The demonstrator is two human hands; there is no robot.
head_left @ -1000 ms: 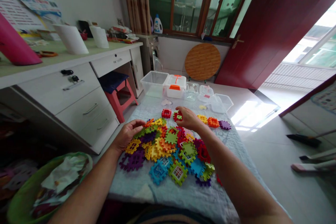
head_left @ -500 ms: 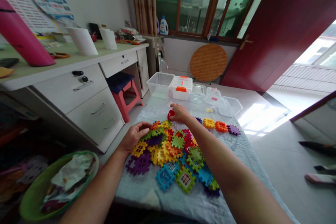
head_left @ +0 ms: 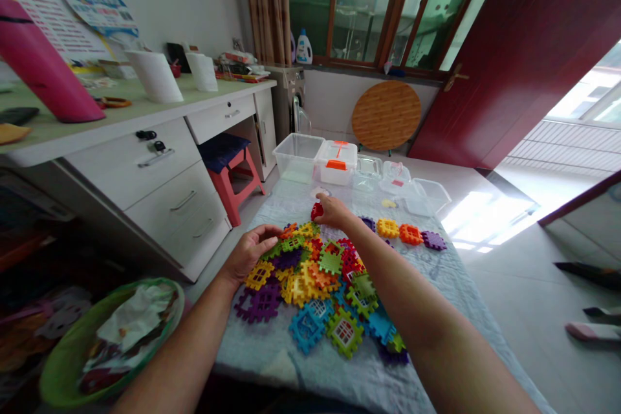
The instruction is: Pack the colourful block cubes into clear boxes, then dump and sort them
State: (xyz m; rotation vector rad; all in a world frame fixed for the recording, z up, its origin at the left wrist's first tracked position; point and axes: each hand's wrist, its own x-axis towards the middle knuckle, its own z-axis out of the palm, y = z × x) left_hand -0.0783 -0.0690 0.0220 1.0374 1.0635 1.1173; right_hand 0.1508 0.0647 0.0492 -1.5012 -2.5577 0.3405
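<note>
A heap of colourful notched plastic tiles (head_left: 303, 281) lies on the cloth-covered table (head_left: 272, 356). My right hand (head_left: 332, 212) is past the far side of the heap, its fingers closed on a red tile (head_left: 316, 211). At the heap's left edge, my left hand (head_left: 250, 251) has its fingers apart, touching or just beside the orange and green tiles. Right of my right forearm, a yellow tile (head_left: 387, 228), an orange tile (head_left: 410, 233) and a purple tile (head_left: 433, 240) lie in a row with a dark blue one (head_left: 369, 223), partly hidden.
Along the table's far edge stand a clear open bin (head_left: 297, 158), a lidded box with an orange latch (head_left: 337, 165) and several smaller clear containers (head_left: 369, 173). To the left are a desk (head_left: 145, 116), a pink stool (head_left: 233, 184) and a green basket (head_left: 58, 369).
The whole view has shifted very slightly. Both hands and the tiles keep almost the same places.
</note>
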